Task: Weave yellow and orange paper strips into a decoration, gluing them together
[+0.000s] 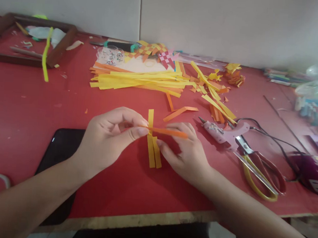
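My left hand (114, 132) is closed, thumb and fingertips pinching folded paper strips where they cross. An orange paper strip (169, 132) sticks out to the right from this pinch, slightly blurred. Yellow paper strips (151, 151) run up and down through the crossing, with two ends hanging side by side below. My right hand (187, 146) is beside them, thumb and fingers apart. Its thumb tip is near the shorter yellow end, and its fingers lie behind the orange strip; whether they touch it I cannot tell.
Beyond the hands lies a pile of yellow and orange strips (140, 80), with woven paper fish (150, 50) behind. To the right are a pink glue gun (223, 134) and scissors (264, 173). A black phone (60, 152) lies under my left forearm; a wooden frame (62, 43) stands far left.
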The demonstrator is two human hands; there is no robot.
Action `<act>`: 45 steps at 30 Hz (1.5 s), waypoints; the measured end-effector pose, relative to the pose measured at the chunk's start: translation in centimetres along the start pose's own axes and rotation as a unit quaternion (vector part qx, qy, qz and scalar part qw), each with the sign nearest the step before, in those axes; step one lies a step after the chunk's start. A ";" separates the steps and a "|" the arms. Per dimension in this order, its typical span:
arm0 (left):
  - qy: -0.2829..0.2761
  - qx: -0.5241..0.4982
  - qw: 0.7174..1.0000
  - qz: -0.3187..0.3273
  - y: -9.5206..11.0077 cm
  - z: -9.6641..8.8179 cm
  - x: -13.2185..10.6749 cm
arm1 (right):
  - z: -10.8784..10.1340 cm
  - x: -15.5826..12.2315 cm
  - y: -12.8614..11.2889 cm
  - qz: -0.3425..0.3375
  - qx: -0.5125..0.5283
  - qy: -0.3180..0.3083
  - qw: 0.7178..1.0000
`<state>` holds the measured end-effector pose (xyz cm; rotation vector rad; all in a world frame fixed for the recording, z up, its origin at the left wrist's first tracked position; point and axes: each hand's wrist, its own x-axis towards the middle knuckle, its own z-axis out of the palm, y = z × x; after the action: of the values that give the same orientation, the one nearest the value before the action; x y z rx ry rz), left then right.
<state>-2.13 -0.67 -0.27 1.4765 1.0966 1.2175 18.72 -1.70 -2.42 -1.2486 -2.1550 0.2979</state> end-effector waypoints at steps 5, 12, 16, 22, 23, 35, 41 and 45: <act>-0.116 0.023 0.986 0.117 0.4 0.4 -0.4 | 1.5 0.8 0.5 0.046 -0.008 -0.034 0.998; -0.171 0.010 0.974 0.146 0.9 0.7 -0.5 | 2.0 1.0 -0.2 0.067 0.030 -0.043 0.996; -0.178 0.023 0.975 0.129 1.0 0.7 -0.6 | 2.1 0.8 -0.2 0.063 0.047 -0.031 0.996; -0.202 0.029 0.970 0.130 1.0 0.9 -0.8 | 2.3 0.8 -0.3 0.062 -0.001 -0.069 0.996; -0.205 0.027 0.970 0.132 1.0 1.0 -0.8 | 2.2 0.8 -0.3 0.056 0.005 -0.071 0.996; -0.144 0.055 0.987 0.044 1.1 0.8 -1.1 | -0.1 1.1 -0.9 0.205 0.366 0.065 0.905; -0.153 0.035 0.987 0.039 0.8 0.8 -1.1 | -1.6 0.7 -1.6 0.195 0.427 0.070 0.880; -0.133 0.047 0.986 0.083 0.7 0.8 -1.0 | -2.5 0.4 -2.1 0.152 0.413 0.031 0.897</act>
<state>-1.41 -1.88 0.13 1.7755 0.8742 1.0538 18.67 -2.73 0.73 -1.0313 -1.4733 1.1488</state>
